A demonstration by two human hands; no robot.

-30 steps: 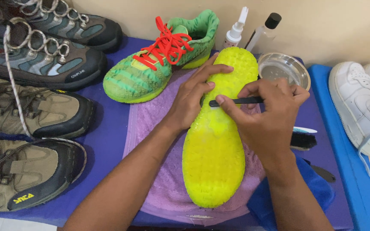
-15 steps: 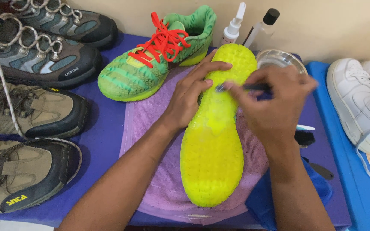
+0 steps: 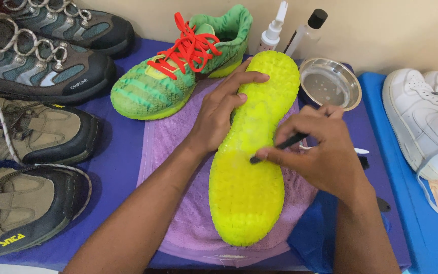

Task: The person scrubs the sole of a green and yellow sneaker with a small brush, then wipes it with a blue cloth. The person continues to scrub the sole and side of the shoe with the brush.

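At frame centre, the left hand [image 3: 218, 117] steadied the yellow sole [image 3: 252, 152] (fingers spread flat); the right hand [image 3: 320, 152] pinched a black brush [image 3: 277, 148].

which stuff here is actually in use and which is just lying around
In use: left hand steadying the yellow sole; right hand holding a black tool on it; purple towel underneath.

Lying about: green shoe, hiking boots, white sneaker, two bottles, metal bowl.

Left hand [image 3: 218, 114] lies flat (fingers spread); right hand [image 3: 320, 152] pinches.
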